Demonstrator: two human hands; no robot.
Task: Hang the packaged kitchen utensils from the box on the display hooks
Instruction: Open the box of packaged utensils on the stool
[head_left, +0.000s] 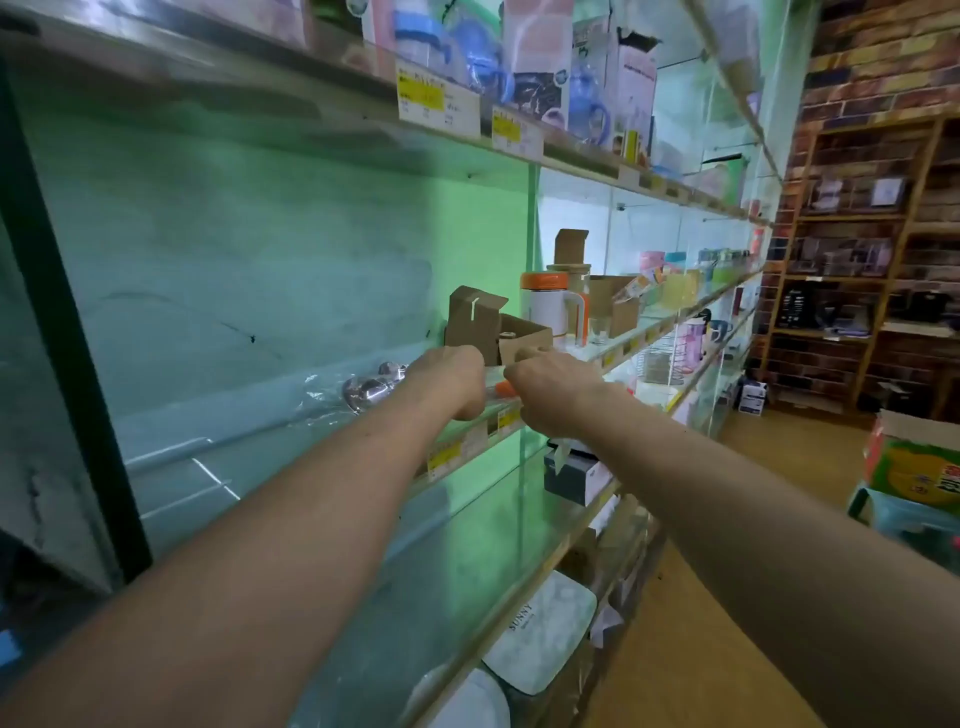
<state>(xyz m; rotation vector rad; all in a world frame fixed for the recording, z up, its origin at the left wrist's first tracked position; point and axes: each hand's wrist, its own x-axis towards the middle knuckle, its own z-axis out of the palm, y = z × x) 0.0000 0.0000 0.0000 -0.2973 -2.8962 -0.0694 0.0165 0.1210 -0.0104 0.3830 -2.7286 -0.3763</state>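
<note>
Both my arms reach out to the middle glass shelf (467, 441). My left hand (454, 376) and my right hand (550, 392) are curled around a clear-wrapped utensil with an orange part (501, 387) that shows between them. Shiny metal utensils in clear plastic packaging (369, 389) lie on the shelf just left of my left hand. An open brown cardboard box (498, 327) stands on the shelf right behind my hands. No display hook is visible.
A white jug with an orange lid (550, 306) and more open cartons stand further right on the shelf. A dark box (574, 475) and white containers (540, 634) fill lower shelves. A colourful carton (914, 467) rests on a stool at the right.
</note>
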